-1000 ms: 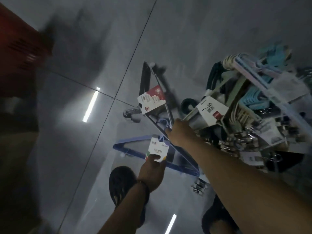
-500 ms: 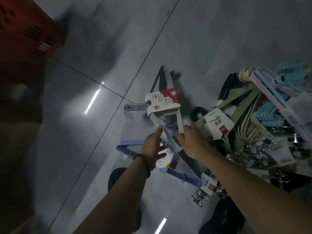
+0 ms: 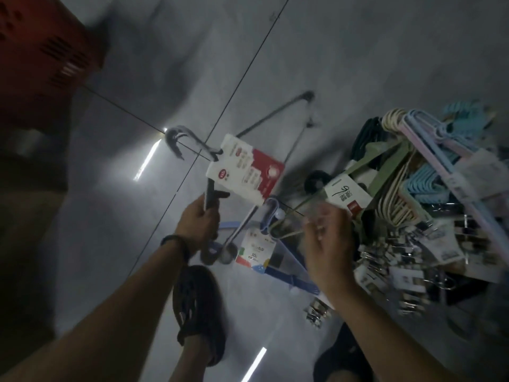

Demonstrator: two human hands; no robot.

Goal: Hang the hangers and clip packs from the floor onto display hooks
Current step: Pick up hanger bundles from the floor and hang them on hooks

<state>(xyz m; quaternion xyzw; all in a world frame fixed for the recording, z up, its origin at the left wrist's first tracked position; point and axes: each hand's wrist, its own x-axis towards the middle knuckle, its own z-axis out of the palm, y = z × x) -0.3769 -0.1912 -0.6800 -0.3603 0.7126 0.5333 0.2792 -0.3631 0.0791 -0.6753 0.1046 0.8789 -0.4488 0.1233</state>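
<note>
My left hand [image 3: 199, 221] is shut on the grey hanger pack [image 3: 245, 172], which has a red and white label and is lifted off the floor, its hook pointing up left. My right hand [image 3: 329, 238] hovers open and blurred just right of it, above a blue hanger pack [image 3: 257, 250] with a white label lying on the floor. A heap of green, cream, pink and light blue hanger packs [image 3: 407, 172] lies to the right. Metal clip packs [image 3: 396, 252] are piled beside and below that heap.
The grey tiled floor [image 3: 192, 64] shows bright light reflections. A red crate [image 3: 41, 51] stands at the upper left. My dark sandals [image 3: 198, 307] are on the floor under my arms. Loose clips [image 3: 316, 312] lie near my right forearm.
My left hand let go of the blue pack's label and took hold of the grey hanger pack, raising it. My right hand released that pack and drew back to the right.
</note>
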